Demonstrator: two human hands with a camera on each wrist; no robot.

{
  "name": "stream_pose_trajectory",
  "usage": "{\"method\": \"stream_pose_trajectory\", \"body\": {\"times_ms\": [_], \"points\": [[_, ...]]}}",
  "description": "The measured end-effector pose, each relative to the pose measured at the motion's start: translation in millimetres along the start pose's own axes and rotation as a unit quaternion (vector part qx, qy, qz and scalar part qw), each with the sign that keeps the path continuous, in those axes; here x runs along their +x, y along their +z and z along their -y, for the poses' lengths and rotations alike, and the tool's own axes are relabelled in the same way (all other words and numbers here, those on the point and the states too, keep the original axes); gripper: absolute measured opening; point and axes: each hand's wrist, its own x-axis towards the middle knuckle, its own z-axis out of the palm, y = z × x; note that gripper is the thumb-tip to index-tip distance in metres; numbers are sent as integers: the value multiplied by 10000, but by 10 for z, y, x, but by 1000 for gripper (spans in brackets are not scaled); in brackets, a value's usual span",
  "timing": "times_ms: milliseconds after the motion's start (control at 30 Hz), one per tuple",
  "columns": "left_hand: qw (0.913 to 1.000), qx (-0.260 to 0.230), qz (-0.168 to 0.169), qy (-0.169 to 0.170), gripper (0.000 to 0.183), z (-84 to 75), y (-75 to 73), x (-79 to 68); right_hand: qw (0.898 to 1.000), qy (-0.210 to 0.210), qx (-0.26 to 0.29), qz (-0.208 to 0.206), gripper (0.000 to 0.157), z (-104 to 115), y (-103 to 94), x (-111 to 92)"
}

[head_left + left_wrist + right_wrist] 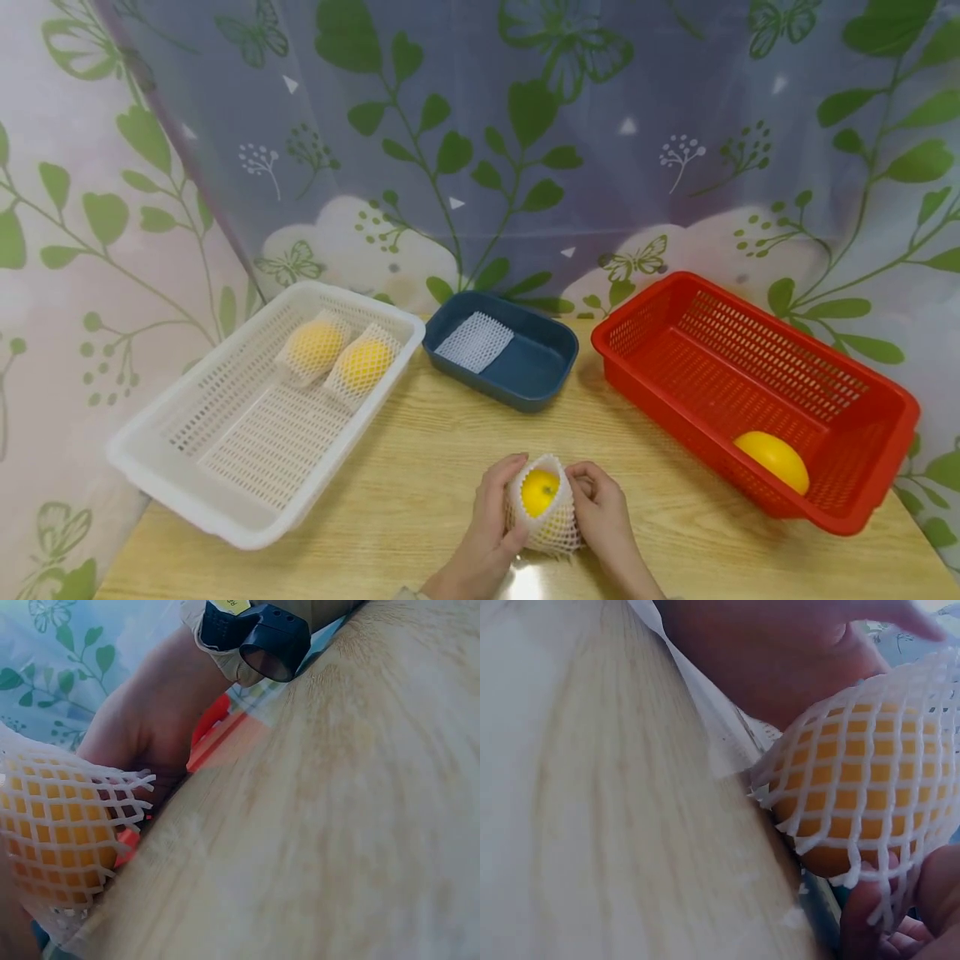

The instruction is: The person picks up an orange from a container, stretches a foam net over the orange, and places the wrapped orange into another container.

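Observation:
A yellow fruit [539, 492] stands in a white foam net sleeve [558, 533] close over the table's front, its stem end showing through the opening at the top. My left hand [491, 521] holds the wrapped fruit from the left, thumb low and fingers along its side. On the other side, my right hand [604, 510] pinches the net near its edge. The right wrist view shows the right fingers [866, 907] gripping the net strands at the loose lower edge. Across the fruit in the left wrist view, the right hand [146, 724] is partly covered by the net.
A white basket [225, 521] at left holds two net-wrapped yellow fruits [365, 365]. Behind the hands, a dark blue tray [536, 367] contains flat foam nets [476, 342]. The red basket [660, 400] at right holds one bare yellow fruit [774, 460]. A patterned curtain [480, 167] hangs behind.

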Motion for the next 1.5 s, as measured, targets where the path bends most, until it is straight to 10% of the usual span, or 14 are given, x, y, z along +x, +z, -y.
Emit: {"method": "stream_pose_trajectory", "body": {"times_ms": [133, 467, 567, 733, 1167, 1500], "points": [[9981, 81, 604, -27, 74, -8, 9, -1, 9996, -228, -172, -46, 10, -14, 7, -3], [9955, 573, 441, -614, 90, 5, 55, -14, 9977, -468, -489, -94, 8, -20, 5, -31], [9945, 237, 479, -905, 91, 2, 54, -17, 9990, -365, -270, -54, 10, -25, 0, -31], [9987, -196, 121, -461, 90, 26, 44, 5, 9968, 28, 747, 294, 20, -15, 30, -38], [9957, -659, -643, 100, 93, -277, -59, 140, 9236, -38, 2870, 2542, 34, -3, 21, -89], [9955, -713, -599, -200, 97, 27, 51, 8, 9238, -246, 3073, 2270, 33, -26, 35, -90]]}}
